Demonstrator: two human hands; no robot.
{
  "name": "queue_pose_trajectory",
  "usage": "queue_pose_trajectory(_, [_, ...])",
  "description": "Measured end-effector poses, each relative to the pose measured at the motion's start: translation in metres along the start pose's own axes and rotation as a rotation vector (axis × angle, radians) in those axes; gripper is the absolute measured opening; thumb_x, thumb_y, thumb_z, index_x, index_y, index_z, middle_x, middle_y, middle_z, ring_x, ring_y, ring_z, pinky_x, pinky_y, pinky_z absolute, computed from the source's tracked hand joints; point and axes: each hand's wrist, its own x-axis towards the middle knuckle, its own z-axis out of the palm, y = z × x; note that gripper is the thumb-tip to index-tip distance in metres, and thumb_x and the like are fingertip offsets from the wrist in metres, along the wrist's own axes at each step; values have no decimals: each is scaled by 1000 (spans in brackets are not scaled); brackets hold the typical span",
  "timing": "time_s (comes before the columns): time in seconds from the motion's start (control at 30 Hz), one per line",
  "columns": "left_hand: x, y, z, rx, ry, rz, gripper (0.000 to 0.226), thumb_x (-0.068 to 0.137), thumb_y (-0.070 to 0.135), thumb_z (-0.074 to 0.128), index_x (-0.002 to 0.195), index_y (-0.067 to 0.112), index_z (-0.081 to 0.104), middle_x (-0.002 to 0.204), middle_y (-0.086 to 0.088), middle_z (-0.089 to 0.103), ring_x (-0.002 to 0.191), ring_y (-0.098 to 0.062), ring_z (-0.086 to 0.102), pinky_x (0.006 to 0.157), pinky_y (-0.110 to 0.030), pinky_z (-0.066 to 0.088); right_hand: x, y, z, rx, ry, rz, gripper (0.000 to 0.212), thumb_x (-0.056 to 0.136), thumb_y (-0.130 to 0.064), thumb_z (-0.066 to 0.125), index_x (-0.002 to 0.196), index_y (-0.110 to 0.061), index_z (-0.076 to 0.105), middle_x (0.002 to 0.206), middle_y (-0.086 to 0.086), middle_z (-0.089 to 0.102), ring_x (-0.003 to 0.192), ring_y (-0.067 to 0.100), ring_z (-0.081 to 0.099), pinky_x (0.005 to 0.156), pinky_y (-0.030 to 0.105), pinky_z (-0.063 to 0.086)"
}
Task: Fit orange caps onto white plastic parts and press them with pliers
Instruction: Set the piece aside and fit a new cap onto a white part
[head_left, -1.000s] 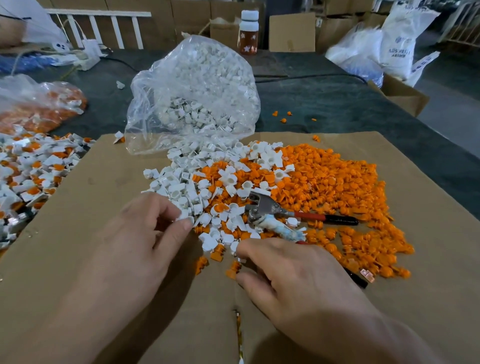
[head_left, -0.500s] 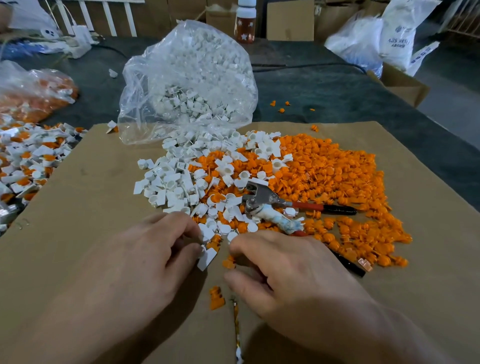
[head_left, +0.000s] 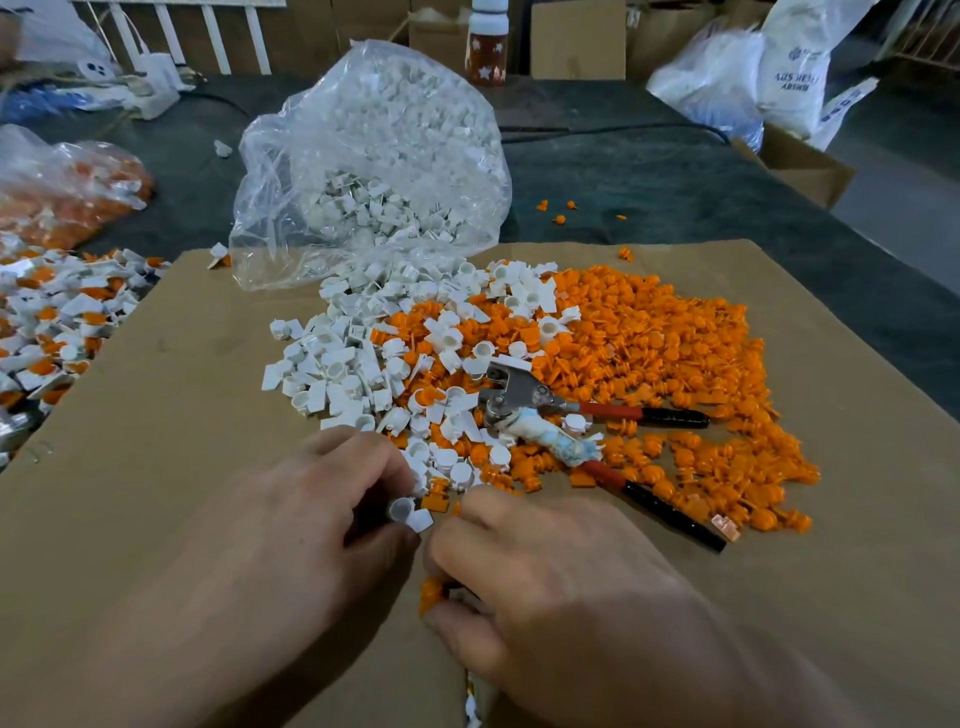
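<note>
The left hand (head_left: 322, 519) has its fingers curled and pinches one white plastic part (head_left: 410, 512) at the fingertips, with the round open end turned towards the right hand (head_left: 561, 587). The right hand is curled too, and an orange cap (head_left: 431, 592) shows between its thumb and forefinger. Both pieces are low over the cardboard sheet (head_left: 130, 415), near each other but not yet joined.

The first risk, as I judge it, is that the cap enters the part tilted, because both pieces are small and the fingers hide most of the cap. A tilted cap could jam or crack when it is pressed.

The second risk comes from the pliers (head_left: 524, 400). They lie with handles spread on the mixed heap of loose caps (head_left: 649, 353) and white parts (head_left: 332, 374). If a hand reaches for them, the unpressed cap may slip off, or the piece may fall into the heap and be lost there. Lifting the pliers could also push caps off the sheet onto the dark surface (head_left: 675, 182).
</note>
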Motion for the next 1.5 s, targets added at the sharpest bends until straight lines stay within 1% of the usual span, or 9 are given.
queue_pose_trajectory(0.27, [0,5,2,-39,34,-26,18,74,41,70,85,43,56,99,30,52,86,6,53,51,-17,38,-6,-5,-1,214,259,87,27,81,-25,64,78,-32,38,69,-13,46,58,5,41,52,12,29])
queue_pose_trajectory(0.37, [1,3,1,-210,88,-64,17,74,44,67,88,43,58,90,29,60,73,3,58,48,-19,39,-7,1,-6,731,244,300,13,77,-21,66,84,-26,55,75,-1,66,53,5,58,48,17,47])
queue_pose_trajectory(0.43, [3,4,1,-527,92,-118,23,70,45,75,89,40,64,77,17,70,62,-6,65,51,-34,52,-7,7,-10,1051,259,326,12,78,-14,64,80,-25,58,78,5,71,52,13,65,45,26,50])
queue_pose_trajectory(0.5, [5,9,1,-873,78,-131,27,59,42,77,83,32,69,83,2,76,68,-20,72,56,-41,57,-7,10,-11,1228,264,271,15,81,-12,63,76,-25,58,77,14,70,50,22,64,45,30,49])
queue_pose_trajectory(0.6, [6,14,2,-1133,91,-56,27,56,33,81,78,21,71,78,-12,74,58,-20,68,47,-25,51,-6,14,-11,1316,270,223,6,79,-21,66,79,-23,60,68,19,67,47,29,59,44,31,50])
queue_pose_trajectory(0.87, [5,26,3,-1292,148,-30,54,58,56,88,100,24,77,65,-4,65,55,-13,64,44,-22,48,-2,16,-6,1667,325,42,14,87,-5,68,96,-13,62,79,18,66,55,22,65,47,27,53])
queue_pose_trajectory(1.0, [3,30,3,-1373,178,-70,53,46,57,93,86,27,74,60,-6,64,47,-17,61,39,-24,45,0,16,-9,1830,292,-120,14,91,1,61,102,-7,57,88,19,64,64,20,68,53,27,56])
queue_pose_trajectory(1.3, [2,33,5,-1228,224,-16,49,56,63,85,91,30,76,60,-2,59,49,-11,60,42,-20,47,-2,19,-6,1767,298,-111,12,93,-2,60,103,-8,59,91,16,64,68,22,67,56,29,56])
queue_pose_trajectory(1.5, [6,32,13,-1202,219,-152,21,62,21,76,80,31,74,57,2,62,46,-12,58,40,-19,45,-10,15,-4,959,492,237,22,91,-19,58,100,-38,65,74,0,68,57,14,66,52,25,53])
